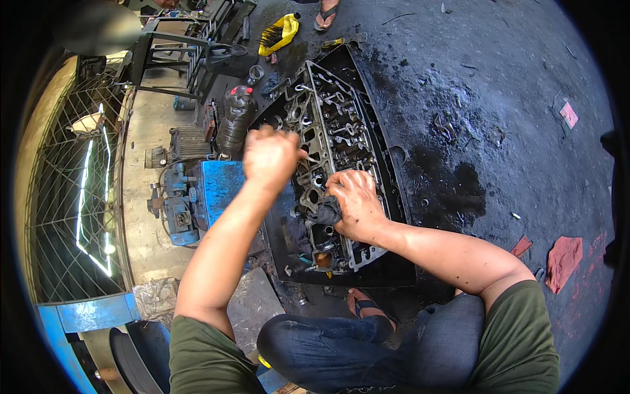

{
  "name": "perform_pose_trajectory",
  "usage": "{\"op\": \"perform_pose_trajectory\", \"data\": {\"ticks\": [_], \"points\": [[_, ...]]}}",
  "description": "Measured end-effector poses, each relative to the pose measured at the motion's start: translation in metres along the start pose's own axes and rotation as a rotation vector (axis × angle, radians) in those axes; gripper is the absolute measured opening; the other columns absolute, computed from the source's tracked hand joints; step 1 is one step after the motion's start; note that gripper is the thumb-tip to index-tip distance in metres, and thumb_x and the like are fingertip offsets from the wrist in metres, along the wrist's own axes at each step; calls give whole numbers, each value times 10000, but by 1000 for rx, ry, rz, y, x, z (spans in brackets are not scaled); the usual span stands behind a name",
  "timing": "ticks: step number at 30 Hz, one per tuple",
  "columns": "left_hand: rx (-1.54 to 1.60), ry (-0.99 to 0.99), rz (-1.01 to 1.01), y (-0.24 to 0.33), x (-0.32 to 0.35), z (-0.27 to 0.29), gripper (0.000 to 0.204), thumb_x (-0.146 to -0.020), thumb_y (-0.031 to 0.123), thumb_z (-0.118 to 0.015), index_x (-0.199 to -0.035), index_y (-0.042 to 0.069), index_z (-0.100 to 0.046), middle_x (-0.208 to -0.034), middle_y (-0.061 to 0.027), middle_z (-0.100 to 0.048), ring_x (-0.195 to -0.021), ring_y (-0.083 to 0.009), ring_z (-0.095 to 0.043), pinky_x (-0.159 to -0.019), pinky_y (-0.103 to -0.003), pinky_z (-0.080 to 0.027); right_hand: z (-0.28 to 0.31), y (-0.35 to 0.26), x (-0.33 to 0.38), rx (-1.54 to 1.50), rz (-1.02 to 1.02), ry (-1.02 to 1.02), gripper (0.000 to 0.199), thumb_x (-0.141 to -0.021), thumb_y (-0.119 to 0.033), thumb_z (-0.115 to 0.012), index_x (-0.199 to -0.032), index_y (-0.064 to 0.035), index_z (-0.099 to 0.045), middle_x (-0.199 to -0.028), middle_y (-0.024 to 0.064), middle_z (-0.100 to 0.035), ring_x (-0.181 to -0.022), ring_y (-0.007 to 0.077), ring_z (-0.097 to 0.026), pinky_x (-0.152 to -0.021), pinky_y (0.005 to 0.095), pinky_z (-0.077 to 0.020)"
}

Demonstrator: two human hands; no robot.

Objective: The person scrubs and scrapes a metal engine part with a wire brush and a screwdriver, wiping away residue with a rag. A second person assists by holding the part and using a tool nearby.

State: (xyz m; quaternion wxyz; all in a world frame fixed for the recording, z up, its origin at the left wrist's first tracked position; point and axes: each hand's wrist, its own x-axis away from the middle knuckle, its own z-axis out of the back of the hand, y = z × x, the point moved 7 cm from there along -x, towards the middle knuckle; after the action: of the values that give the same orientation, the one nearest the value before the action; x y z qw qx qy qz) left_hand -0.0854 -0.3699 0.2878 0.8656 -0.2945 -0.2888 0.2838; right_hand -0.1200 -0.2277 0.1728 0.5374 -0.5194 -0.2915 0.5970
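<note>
A greasy engine cylinder head (323, 118), with its valve gear showing along the right side, lies in a black tray (390, 270) on the floor. My left hand (270, 157) is closed over the head's left side, slightly smeared by motion. A thin metal tool (312, 159) pokes out by its thumb toward the ports; its handle is hidden in the fist. Lower down, my right hand (357, 205) rests on the head, fingers bent around a dark, bunched rag (328, 211) beside a round port.
Left of the tray stand a blue metal box (222, 182), a blue motor (178, 203) and a dark plastic bottle (236, 121) with a red cap. A yellow container (279, 34) lies beyond. Oil stains (453, 187) and a red cloth (564, 264) are on the right floor.
</note>
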Motion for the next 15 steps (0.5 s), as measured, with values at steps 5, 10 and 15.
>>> {"op": "perform_pose_trajectory", "data": {"ticks": [5,10,15], "points": [[0,245,140,-1,3,6,364,-875,539,-754,-867,175,-774,-898,-5,-742,-1044,-244,-657,-935,-460,-446,-1,3,0,-38,-27,-46,634,-593,-64,-864,-1190,-74,-651,-1325,99,-551,-1381,341,-452,-1210,519,-285],[67,250,-56,16,16,0,338,-879,523,-762,-939,191,-772,-968,9,-729,-1072,-229,-631,-957,-465,-425,1,-1,1,-13,-4,-5,608,-588,-64,-860,-1159,-72,-650,-1315,97,-561,-1361,339,-470,-1191,519,-302],[78,277,134,3,17,0,364,-869,542,-750,-914,182,-765,-958,1,-725,-1026,-241,-635,-936,-463,-414,1,1,0,-4,-19,32,541,-582,-65,-866,-1082,-78,-661,-1301,90,-581,-1337,340,-494,-1167,523,-329]]}}
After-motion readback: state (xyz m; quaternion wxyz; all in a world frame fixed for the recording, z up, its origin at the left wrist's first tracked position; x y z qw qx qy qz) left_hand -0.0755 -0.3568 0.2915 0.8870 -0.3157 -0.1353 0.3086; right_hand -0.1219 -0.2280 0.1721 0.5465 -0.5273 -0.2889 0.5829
